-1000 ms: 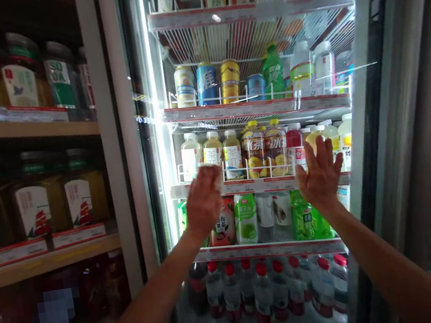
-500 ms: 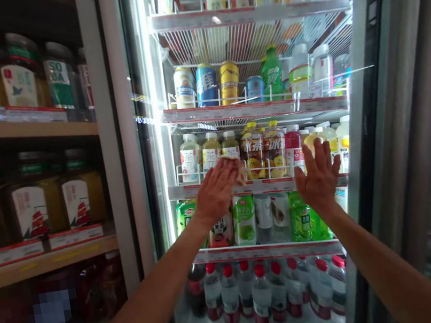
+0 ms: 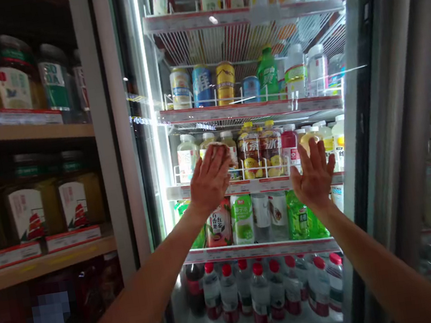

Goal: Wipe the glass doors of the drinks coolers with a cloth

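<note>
My left hand [image 3: 211,181] presses a pale, crumpled cloth [image 3: 227,151] against the glass door [image 3: 292,26] of a lit drinks fridge, the cloth bunched under its fingers. Only the edge of the cloth shows past the fingertips. To the right, my right hand [image 3: 315,176] is spread with fingers apart, its palm towards the same glass, with nothing in it. Behind the glass, at hand height, stand iced tea bottles [image 3: 250,152] and a red bottle [image 3: 289,145]. Below them is a green-labelled bottle [image 3: 242,219].
Wooden shelves [image 3: 25,135] with large jars stand left of the fridge, past a grey metal frame [image 3: 121,143]. Red-capped bottles [image 3: 261,297] fill the fridge bottom. Cans [image 3: 225,82] stand on an upper rack. At right is a metal door edge [image 3: 399,118], with more bottles beyond.
My left hand has slid up and slightly left on the glass with the cloth. My right hand stays spread in nearly the same place. The view has shifted a little.
</note>
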`<state>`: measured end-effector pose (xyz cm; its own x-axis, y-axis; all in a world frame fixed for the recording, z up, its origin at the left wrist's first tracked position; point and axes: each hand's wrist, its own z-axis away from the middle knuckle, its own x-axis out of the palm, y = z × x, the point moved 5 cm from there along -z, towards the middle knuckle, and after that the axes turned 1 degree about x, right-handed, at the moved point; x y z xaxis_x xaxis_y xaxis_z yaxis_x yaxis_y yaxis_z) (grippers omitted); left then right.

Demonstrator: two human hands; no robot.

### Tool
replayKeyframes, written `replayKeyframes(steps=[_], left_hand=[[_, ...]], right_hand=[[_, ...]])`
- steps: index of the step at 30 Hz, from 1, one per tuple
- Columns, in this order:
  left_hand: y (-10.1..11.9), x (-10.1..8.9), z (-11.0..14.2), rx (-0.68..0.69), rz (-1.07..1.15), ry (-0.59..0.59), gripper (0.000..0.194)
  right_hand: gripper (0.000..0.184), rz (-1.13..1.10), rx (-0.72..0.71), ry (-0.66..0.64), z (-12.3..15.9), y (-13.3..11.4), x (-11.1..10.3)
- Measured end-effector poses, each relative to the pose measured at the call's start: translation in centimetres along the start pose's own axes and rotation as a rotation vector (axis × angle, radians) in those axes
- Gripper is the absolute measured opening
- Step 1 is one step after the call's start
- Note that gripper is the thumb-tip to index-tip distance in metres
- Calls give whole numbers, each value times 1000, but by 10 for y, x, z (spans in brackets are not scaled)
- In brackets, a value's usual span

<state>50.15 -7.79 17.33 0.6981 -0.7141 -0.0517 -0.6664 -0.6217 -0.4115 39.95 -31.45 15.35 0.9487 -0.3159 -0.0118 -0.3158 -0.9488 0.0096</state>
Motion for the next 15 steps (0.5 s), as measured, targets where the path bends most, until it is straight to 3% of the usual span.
replayKeyframes(steps=[4,5,7,11,13,15], left_hand=[[-57,-17,11,-270,-76,194,44],[-57,-17,13,-317,-85,217,45],[-36,-10,12,-288,-69,188,47],[31,10,11,161,40,-10,46],[25,8,13,209,67,-37,44],[-7,-2,11,8,45,38,42]], right_hand=[[60,9,4,-8,0,0,1],[60,11,6,-8,0,0,1],[60,10,7,-3,0,0,1],[60,-9,3,9,1,2,1],[60,-15,-5,-1,1,2,1],[61,-15,-11,-8,1,1,1]])
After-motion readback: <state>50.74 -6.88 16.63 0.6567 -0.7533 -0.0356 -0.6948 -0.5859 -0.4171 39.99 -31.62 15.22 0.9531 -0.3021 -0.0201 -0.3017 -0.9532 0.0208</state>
